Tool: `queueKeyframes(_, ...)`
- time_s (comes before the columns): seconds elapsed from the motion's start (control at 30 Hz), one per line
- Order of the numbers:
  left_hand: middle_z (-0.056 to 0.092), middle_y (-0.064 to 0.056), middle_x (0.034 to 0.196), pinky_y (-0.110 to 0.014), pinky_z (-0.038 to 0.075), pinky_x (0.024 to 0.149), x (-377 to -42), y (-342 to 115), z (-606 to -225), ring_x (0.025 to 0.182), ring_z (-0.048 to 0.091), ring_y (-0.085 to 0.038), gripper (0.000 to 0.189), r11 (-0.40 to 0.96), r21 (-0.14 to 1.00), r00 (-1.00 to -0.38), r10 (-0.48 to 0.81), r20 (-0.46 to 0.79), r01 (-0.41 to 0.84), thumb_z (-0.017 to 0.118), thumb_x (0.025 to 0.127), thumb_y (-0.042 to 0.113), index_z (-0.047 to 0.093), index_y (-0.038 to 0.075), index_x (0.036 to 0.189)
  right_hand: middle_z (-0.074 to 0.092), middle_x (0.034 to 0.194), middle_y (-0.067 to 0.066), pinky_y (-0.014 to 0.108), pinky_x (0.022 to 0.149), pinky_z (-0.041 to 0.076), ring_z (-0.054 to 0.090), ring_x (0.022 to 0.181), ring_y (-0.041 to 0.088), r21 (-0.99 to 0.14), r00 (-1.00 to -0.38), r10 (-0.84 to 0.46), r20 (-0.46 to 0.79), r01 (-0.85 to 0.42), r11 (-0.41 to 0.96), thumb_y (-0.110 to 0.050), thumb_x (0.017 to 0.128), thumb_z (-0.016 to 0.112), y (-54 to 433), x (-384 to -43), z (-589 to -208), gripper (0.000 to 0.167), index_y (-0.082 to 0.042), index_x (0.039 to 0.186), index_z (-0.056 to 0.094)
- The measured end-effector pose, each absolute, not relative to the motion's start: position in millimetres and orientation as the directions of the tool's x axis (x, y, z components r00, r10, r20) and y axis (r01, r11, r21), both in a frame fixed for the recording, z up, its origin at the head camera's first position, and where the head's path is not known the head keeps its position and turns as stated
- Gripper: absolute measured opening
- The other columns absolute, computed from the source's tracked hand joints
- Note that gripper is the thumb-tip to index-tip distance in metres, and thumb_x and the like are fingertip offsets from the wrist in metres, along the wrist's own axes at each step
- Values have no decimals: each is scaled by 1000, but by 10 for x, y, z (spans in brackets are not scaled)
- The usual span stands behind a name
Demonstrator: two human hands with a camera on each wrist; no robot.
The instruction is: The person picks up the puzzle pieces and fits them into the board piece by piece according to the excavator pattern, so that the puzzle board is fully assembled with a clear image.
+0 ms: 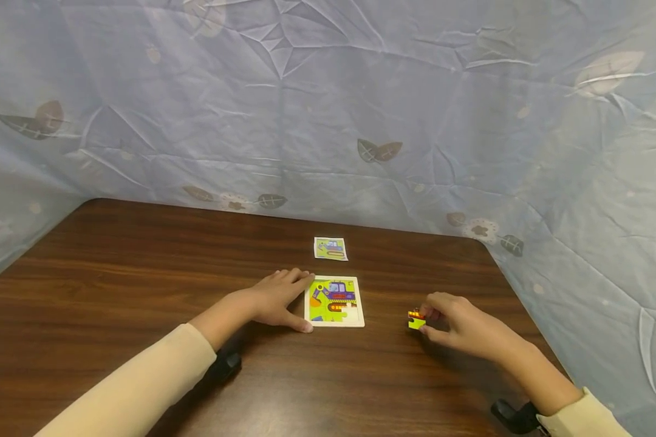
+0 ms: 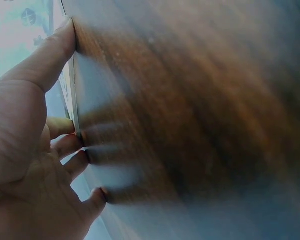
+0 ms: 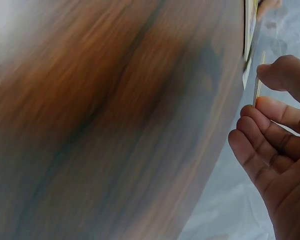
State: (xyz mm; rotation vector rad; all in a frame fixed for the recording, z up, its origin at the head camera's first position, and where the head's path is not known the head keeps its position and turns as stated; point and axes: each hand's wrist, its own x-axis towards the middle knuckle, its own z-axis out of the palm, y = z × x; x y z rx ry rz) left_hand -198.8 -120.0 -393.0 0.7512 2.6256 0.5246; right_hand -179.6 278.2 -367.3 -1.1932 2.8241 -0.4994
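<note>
A square jigsaw puzzle in a white frame (image 1: 334,324) lies on the table, its picture a purple excavator on green. At its lower right a pale patch (image 1: 352,315) of bare backing shows. My left hand (image 1: 276,297) rests at the frame's left side, fingers spread, with thumb and fingertips at the edge. Right of the frame, my right hand (image 1: 459,325) pinches a puzzle piece (image 1: 416,320), green with a red and yellow band, between thumb and fingers. Seen edge-on in the right wrist view, the piece (image 3: 257,92) is thin, and the other fingers curl loosely below it.
A small picture card (image 1: 330,249) with the same excavator lies behind the frame on the dark wooden table (image 1: 142,261). Pale blue-grey cloth (image 1: 317,121) with leaf prints hangs behind the table and along its sides. Both wrists wear black camera mounts (image 1: 516,417).
</note>
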Motion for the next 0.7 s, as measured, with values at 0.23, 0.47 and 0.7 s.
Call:
queueKeyframes(0.23, 29, -13, 170, -59, 13, 134, -1995, -1194, -3934, 160, 24, -38, 105, 793, 433, -794, 559, -238, 428, 75, 91, 59, 22, 11, 168, 67, 96, -6, 29, 75, 59, 63, 87, 9, -287, -709, -703, 56, -685, 669, -17, 94, 77, 2443, -1867, -3724, 12, -16, 100, 66)
queueKeyframes(0.47, 27, -15, 171, -60, 12, 134, -1999, -1189, -3922, 161, 22, -41, 106, 790, 434, -794, 562, -232, 433, 76, 90, 59, 22, 10, 168, 65, 97, -4, 27, 74, 56, 58, 86, 8, -262, -709, -705, 14, -683, 682, -20, 96, 76, 2134, -1918, -3767, 13, -14, 101, 67)
queueKeyframes(0.7, 30, -14, 169, -60, 13, 134, -1980, -1187, -3916, 160, 25, -38, 105, 790, 437, -791, 563, -239, 430, 75, 91, 58, 23, 10, 168, 65, 99, -4, 26, 74, 55, 57, 88, 8, -240, -708, -706, -9, -684, 689, -23, 96, 77, 1919, -1948, -3766, 15, -14, 103, 67)
